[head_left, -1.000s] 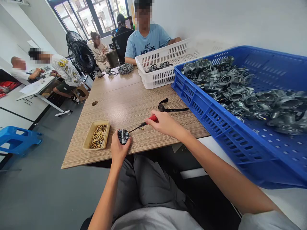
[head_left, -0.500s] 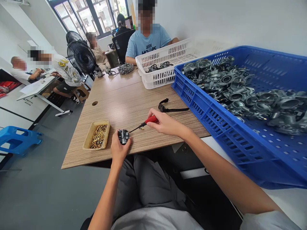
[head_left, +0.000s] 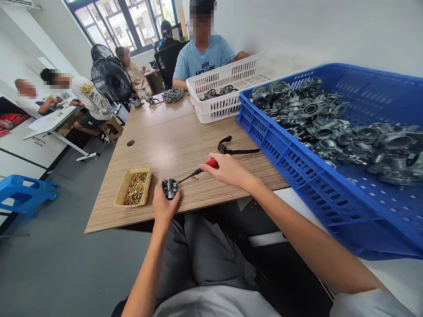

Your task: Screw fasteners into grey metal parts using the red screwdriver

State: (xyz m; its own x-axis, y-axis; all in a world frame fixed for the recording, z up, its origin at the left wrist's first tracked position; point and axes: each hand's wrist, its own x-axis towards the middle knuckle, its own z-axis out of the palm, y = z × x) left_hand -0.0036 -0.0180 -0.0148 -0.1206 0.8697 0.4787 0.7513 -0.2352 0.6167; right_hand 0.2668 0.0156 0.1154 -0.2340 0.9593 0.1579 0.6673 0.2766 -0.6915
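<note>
Near the table's front edge, my left hand (head_left: 164,205) is closed around a grey metal carburetor body (head_left: 169,188), thumb on its near right side. In my right hand (head_left: 228,169) is a screwdriver (head_left: 209,165) with a red and black handle, its shaft slanting down to the left. The screwdriver's tip meets the right side of the carburetor body; the exact contact point is too small to make out. A small brass piece (head_left: 195,177) lies on the table just under the shaft. Left of my left hand stands a cream tray (head_left: 149,187) full of small brass parts (head_left: 136,188).
A blue crate (head_left: 280,154) heaped with metal carburetor bodies (head_left: 317,110) stands at the right. Behind it is a white basket (head_left: 211,112) holding some parts. A black wristwatch (head_left: 224,149) lies on the table (head_left: 165,141). A person in a blue shirt (head_left: 205,55) sits opposite.
My right hand has shifted very slightly on the screwdriver handle. The carburetor body and my left hand stay in place.
</note>
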